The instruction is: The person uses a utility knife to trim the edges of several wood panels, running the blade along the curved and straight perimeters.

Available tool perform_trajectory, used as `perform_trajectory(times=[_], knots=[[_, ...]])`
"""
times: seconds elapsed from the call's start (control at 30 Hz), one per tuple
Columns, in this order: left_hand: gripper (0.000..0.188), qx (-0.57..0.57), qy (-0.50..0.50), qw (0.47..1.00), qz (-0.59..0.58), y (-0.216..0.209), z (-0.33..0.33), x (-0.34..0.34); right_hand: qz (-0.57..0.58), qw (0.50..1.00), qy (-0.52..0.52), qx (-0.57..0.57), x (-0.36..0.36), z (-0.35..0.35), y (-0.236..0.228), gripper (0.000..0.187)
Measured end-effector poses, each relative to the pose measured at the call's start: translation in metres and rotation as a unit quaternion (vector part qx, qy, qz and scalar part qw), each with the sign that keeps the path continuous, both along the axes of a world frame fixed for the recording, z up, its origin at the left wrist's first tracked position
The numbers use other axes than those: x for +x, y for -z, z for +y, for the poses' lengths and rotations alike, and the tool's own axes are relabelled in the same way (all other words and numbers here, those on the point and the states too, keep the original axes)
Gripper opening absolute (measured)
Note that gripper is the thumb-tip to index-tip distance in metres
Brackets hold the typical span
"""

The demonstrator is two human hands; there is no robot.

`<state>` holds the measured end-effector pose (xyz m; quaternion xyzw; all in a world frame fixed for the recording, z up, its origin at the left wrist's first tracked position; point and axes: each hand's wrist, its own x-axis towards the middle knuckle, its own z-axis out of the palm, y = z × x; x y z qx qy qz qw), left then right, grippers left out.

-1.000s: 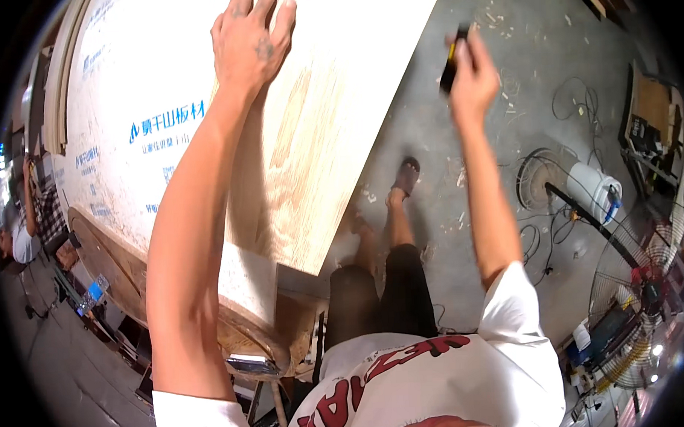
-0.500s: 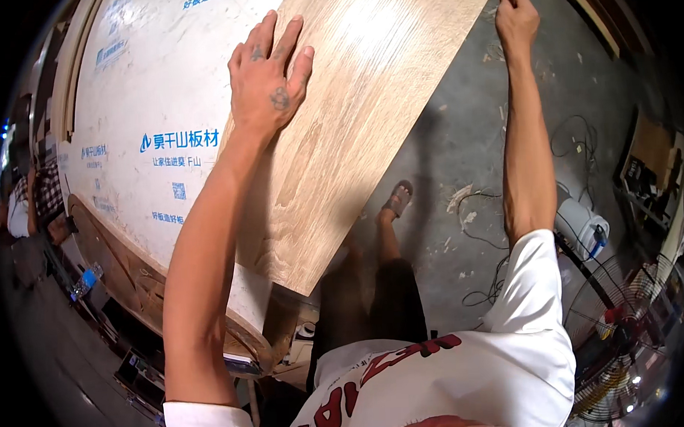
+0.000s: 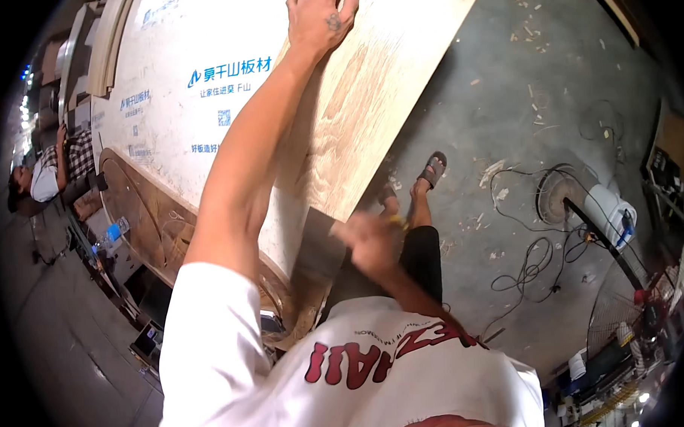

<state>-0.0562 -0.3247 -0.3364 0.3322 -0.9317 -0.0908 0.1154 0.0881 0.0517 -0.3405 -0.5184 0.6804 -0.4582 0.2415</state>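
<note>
My left hand lies with its fingers apart on a wood-grain board, near the top of the view, where the fingertips are partly cut off. My right hand is beside the board's near corner, close in front of my body. It looks closed, with a small yellow thing showing at its upper side. Motion blurs the fingers, so the kind of thing is hidden. Under the wood-grain board is a large white panel with blue print.
A curved brown wooden edge runs along the near left. On the concrete floor at right are loose cables, wood scraps and a standing fan. A white cylinder lies beyond it. Another person is at far left.
My right hand has come from the board's far right edge back to its near corner. My left hand appears higher in view, still on the board. The view has shifted.
</note>
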Motion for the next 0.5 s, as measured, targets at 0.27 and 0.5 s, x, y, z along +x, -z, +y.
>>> perform_trajectory(times=[0.27, 0.5], knots=[[0.087, 0.032, 0.145, 0.989, -0.011, 0.007, 0.163, 0.035, -0.186, 0.926, 0.307, 0.118, -0.035, 0.123, -0.018, 0.033], [0.090, -0.061, 0.108, 0.985, -0.120, -0.002, 0.189, 0.068, -0.580, 0.611, 0.539, 0.018, -0.103, 0.204, -0.042, 0.048]])
